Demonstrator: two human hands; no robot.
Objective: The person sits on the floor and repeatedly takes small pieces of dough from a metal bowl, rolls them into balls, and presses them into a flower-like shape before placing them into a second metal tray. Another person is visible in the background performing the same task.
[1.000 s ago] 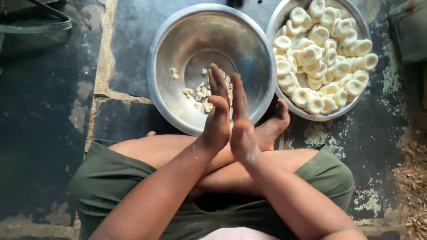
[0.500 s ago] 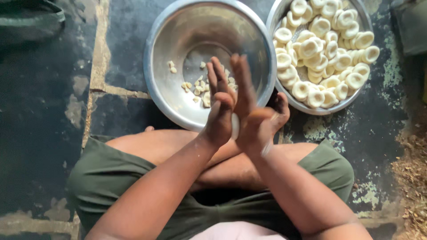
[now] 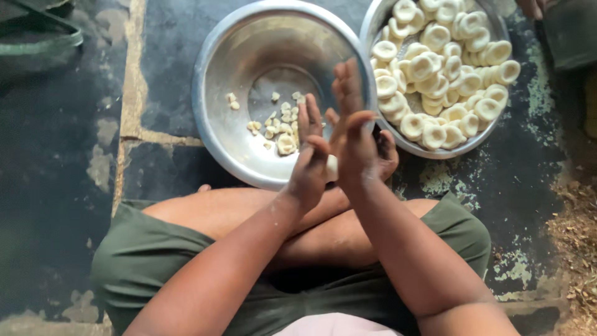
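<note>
Floor of dark, patchy stone lies under everything, and I sit on it cross-legged in green shorts, knees spread wide. Ahead of my legs stands a big steel bowl, mostly bare inside, with a small scatter of pale dough scraps at its bottom. Touching its right rim is a second steel bowl, heaped with shaped dough rings, pale and dimpled in the middle. My two hands meet above the near rim of the first bowl, palms facing each other. My left hand has its fingers straight and pointing away from me; my right hand stands a little higher, fingers also stretched out. Pressed between the palms is a small lump of dough, only its pale edge showing at the gap, so my grip is flat and closed on it rather than curled. At the top right corner, part of another person's hand shows.
</note>
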